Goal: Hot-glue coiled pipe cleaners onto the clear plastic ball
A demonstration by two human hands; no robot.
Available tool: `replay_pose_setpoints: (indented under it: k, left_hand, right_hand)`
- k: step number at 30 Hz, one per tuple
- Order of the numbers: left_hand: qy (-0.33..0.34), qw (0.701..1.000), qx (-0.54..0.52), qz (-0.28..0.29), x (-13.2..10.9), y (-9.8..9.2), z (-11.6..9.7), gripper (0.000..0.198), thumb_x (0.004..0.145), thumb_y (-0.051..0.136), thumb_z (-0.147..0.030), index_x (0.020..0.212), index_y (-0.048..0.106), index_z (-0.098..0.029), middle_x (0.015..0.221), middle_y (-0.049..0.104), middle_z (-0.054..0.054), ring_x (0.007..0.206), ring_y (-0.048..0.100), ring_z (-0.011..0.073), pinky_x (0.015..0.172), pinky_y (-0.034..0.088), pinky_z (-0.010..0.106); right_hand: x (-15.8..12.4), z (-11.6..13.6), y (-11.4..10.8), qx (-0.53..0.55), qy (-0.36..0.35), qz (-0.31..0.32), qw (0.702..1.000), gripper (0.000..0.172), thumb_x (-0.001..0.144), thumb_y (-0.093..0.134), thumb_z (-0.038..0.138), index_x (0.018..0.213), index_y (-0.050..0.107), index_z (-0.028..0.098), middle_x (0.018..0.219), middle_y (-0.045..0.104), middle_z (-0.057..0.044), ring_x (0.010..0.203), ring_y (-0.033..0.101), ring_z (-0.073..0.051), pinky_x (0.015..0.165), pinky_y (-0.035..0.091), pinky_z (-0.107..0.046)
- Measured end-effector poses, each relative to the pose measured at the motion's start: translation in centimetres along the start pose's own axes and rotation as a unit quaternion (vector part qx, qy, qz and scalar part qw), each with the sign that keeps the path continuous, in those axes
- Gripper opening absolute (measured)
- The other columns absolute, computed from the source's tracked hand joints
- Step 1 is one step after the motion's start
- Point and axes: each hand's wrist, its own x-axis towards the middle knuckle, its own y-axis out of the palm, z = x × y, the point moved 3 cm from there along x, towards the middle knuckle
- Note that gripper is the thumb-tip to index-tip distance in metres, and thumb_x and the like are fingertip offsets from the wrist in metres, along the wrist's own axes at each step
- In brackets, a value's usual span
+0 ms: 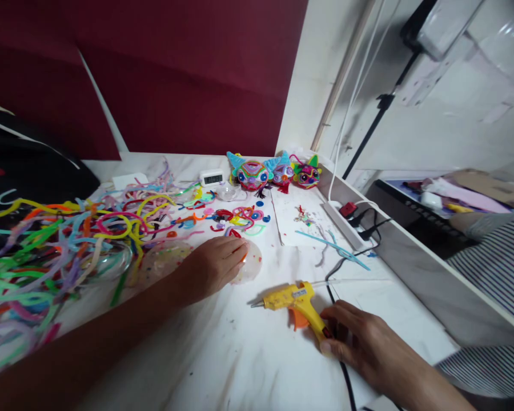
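My left hand [217,264] reaches over a translucent, round plastic piece [253,264] flecked with small coloured dots. Its fingers are pressed together and bent down onto that piece; a bit of orange shows by the fingertips, and the thumb is hidden. My right hand [364,337] grips the end of the handle of a yellow hot glue gun [289,295]. The gun lies on its side with its metal nozzle pointing left and its orange trigger downward. Left of my left hand, a similar dotted clear piece [167,257] is partly covered by the forearm.
Tangled pipe cleaners [68,228] fill the left side. Behind are a small digital clock [212,178] and colourful decorated figures [252,173]. A power strip [346,225] with plugs stands along the raised right edge [432,279]. A black cord [345,365] passes under my right hand. A person in striped clothing [497,268] is at right.
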Motion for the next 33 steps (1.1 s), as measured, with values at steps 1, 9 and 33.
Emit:
replay_pose_setpoints:
  k: [1, 9, 33]
  left_hand:
    - [-0.003, 1.0, -0.002, 0.015, 0.0, -0.2, 0.0, 0.033, 0.108, 0.039, -0.021, 0.128, 0.064, -0.013, 0.123, 0.073, 0.015, 0.115, 0.068, 0.0243, 0.102, 0.058, 0.038]
    - [-0.012, 0.997, -0.054, 0.045, 0.0, -0.7, 0.1, 0.034, 0.107, 0.044, -0.022, 0.135, 0.061, -0.013, 0.129, 0.07, 0.017, 0.122, 0.066, 0.0264, 0.109, 0.055, 0.041]
    - [-0.057, 0.989, -0.119, 0.069, -0.3, -0.5, 0.6, 0.039, 0.1, 0.047, -0.015, 0.137, 0.059, -0.014, 0.135, 0.068, 0.015, 0.127, 0.062, 0.027, 0.112, 0.051, 0.043]
  right_hand:
    - [0.1, 0.1, 0.1, 0.001, 0.005, -0.002, 1.0, 0.024, 0.093, 0.062, 0.045, 0.1, 0.073, 0.024, 0.097, 0.073, -0.008, 0.078, 0.07, -0.024, 0.07, 0.05, -0.035]
    - [1.5, 0.8, 1.1, 0.007, 0.063, -0.004, 0.998, 0.031, 0.092, 0.056, 0.047, 0.101, 0.068, 0.02, 0.076, 0.068, -0.004, 0.064, 0.057, -0.019, 0.061, 0.037, -0.032]
    - [4.2, 1.9, -2.0, 0.422, 0.022, -0.191, 0.886, 0.043, 0.074, 0.087, 0.055, 0.092, 0.065, 0.022, 0.079, 0.062, 0.0, 0.061, 0.05, -0.013, 0.049, 0.04, -0.02]
